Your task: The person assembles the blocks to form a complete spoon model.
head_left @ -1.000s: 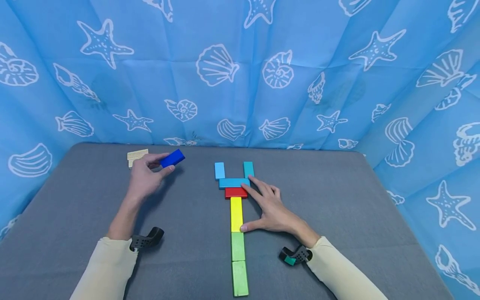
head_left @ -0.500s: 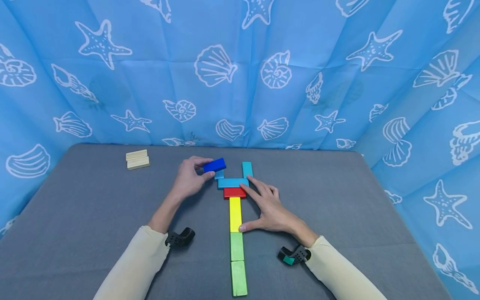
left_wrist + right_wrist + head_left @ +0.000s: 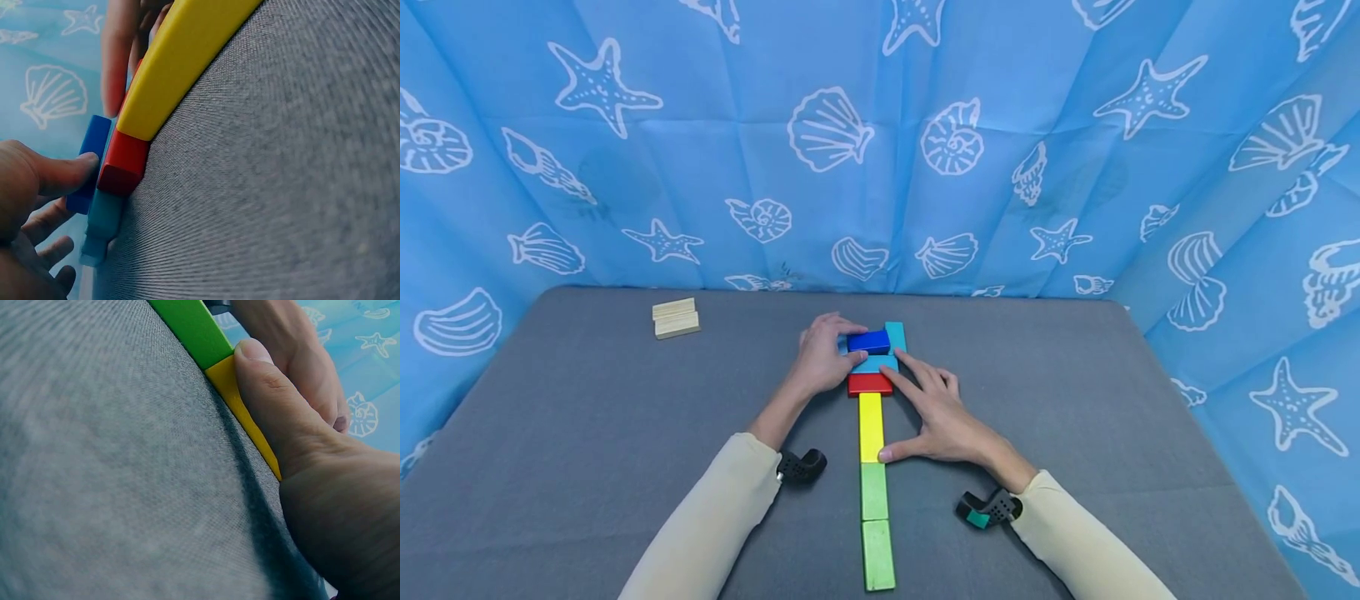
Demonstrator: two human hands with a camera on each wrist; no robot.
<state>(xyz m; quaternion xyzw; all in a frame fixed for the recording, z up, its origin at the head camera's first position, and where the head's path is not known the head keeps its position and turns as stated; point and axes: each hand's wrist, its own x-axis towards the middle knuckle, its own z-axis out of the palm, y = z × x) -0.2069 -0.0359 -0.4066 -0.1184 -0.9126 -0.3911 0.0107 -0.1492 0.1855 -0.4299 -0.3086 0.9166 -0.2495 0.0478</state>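
Observation:
In the head view my left hand [image 3: 822, 354] pinches a dark blue block [image 3: 868, 342] between thumb and fingers, above the two light blue end blocks. The right end block [image 3: 896, 332] shows; my hand mostly hides the left one. Below lies a crosswise light blue block [image 3: 880, 364], then a red block [image 3: 870, 385], a yellow block [image 3: 871, 427] and two green blocks [image 3: 874, 492] in a line. My right hand [image 3: 947, 422] is spread beside them, fingertips at the light blue blocks, thumb at the yellow-green joint. The left wrist view shows the dark blue block [image 3: 94, 140] over the row.
Two pale wooden blocks [image 3: 675, 319] lie together at the back left of the grey cloth-covered table [image 3: 587, 433]. A blue curtain [image 3: 745, 150] with shell prints hangs behind the table's far edge. Each wrist wears a black camera band [image 3: 802, 466].
My left hand has carried the dark blue block rightward from near the wooden blocks to above the light blue end blocks, turning it nearly crosswise. The right hand stays in place.

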